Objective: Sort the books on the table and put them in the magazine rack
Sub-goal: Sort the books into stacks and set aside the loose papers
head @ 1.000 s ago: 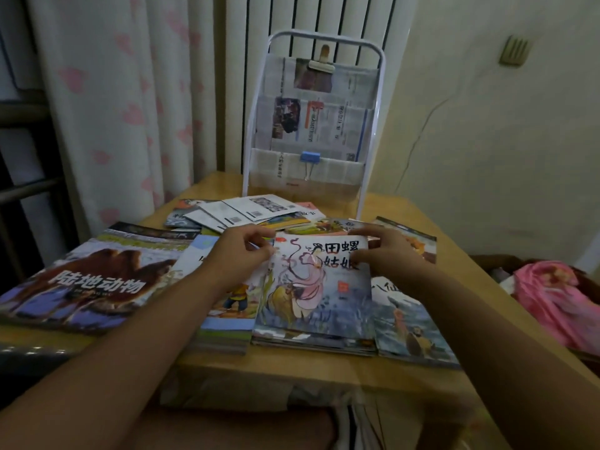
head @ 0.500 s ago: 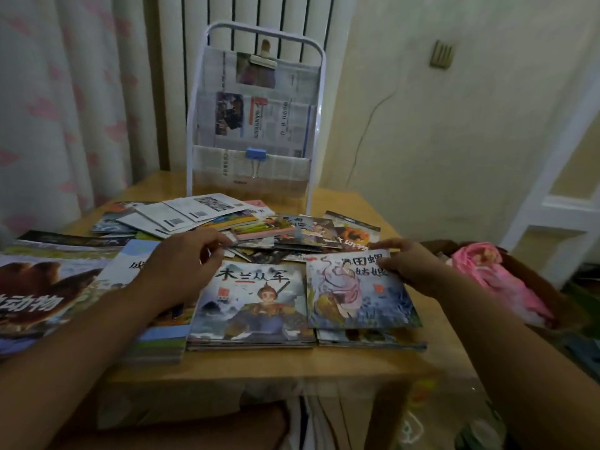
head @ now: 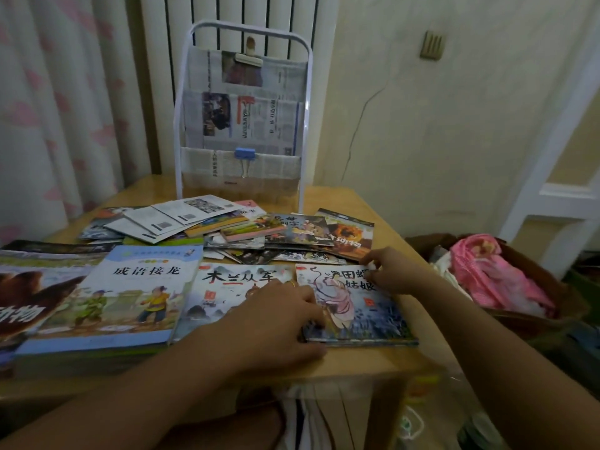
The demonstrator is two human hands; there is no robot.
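Table (head: 386, 219): wooden, fills the middle of the frame; books cover most of its top.
Rack (head: 242, 118): white frame standing at the table's far edge, upper centre, lined with newspaper held by a blue clip (head: 245, 153); no books in it yet.
Camel book (head: 29, 293): the biggest cover, at the left edge, partly cut off.
Blue book (head: 130, 293): lower left, just beside the camel book.
Mulan book (head: 227, 297): lower centre, its right part under the left hand.
Lady book (head: 354, 306): lower right of the table, on top of a thin stack, touching the Mulan book's edge.
Loose pile (head: 233, 228): small books fanned out unsorted in front of the rack.
Left hand (head: 279, 316): spread flat, not gripping, pressing across the seam between the Mulan and lady books.
Right hand (head: 393, 271): fingertips pinching the lady book's upper right corner.
Step in hand: likely squaring the lady stack; push both edges flush, keep the left palm as a stop, and keep like sizes together so the rack pockets take them.
Change from half a second ago: the left hand has come across from the blue book onto the Mulan cover; the right hand keeps its corner; the view has swung left.
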